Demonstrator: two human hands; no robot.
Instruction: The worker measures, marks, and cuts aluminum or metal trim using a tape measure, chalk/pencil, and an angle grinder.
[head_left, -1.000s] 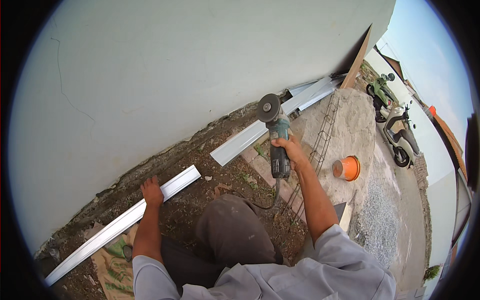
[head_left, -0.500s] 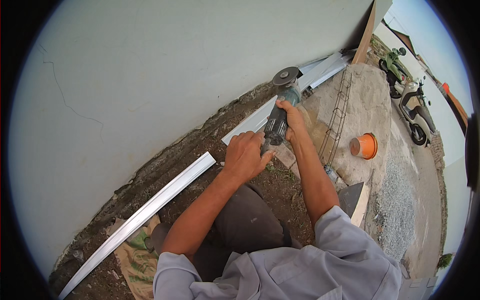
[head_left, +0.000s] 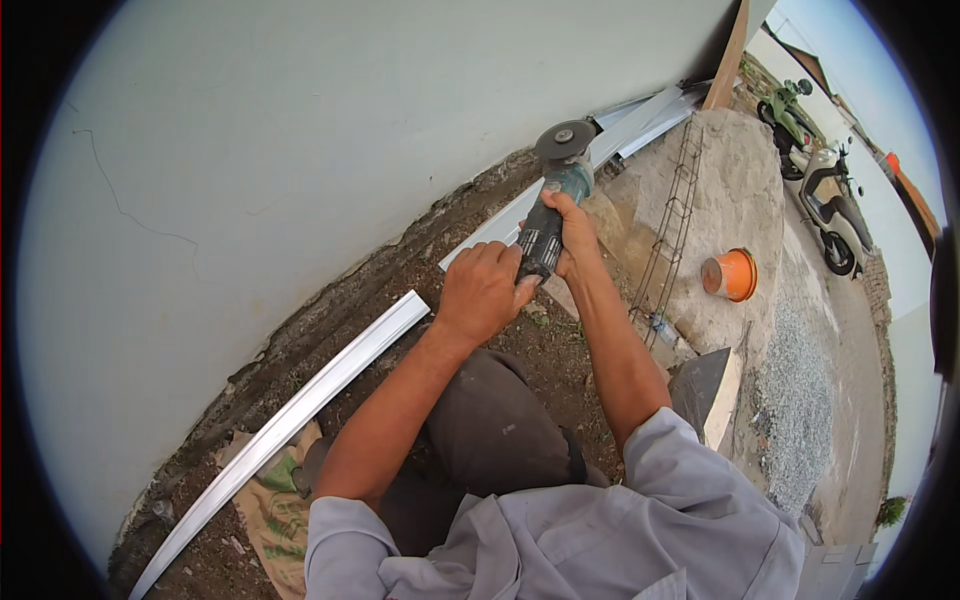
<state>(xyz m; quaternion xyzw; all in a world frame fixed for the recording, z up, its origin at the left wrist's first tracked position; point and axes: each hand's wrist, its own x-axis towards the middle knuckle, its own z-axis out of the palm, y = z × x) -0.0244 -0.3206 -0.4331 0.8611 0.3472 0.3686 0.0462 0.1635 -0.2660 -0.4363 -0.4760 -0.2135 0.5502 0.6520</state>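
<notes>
An angle grinder (head_left: 545, 222) with a dark cutting disc (head_left: 565, 140) is held in front of me, disc end pointing away and upward. My right hand (head_left: 572, 235) wraps round its body from the right side. My left hand (head_left: 482, 290) closes on its rear end, thumb beneath; the left fingertips are partly hidden behind the tool. Beyond the grinder lies a long metal channel (head_left: 480, 238), partly covered by the tool and hands. A separate silvery metal channel (head_left: 330, 392) lies on the soil to the left, its end apart from my left hand.
A pale wall (head_left: 250, 180) rises along the left. To the right are a sand heap (head_left: 735, 190), a wire rebar cage (head_left: 672, 215), an orange bucket (head_left: 735, 275) and gravel (head_left: 795, 420). More metal strips (head_left: 650, 135) lie farther off. Parked scooters (head_left: 835, 215) stand beyond; a sack (head_left: 275, 520) lies at lower left.
The grinder and both hands have shifted slightly left and away from me. My left hand sits closer against the tool's rear. The loose channel lies still.
</notes>
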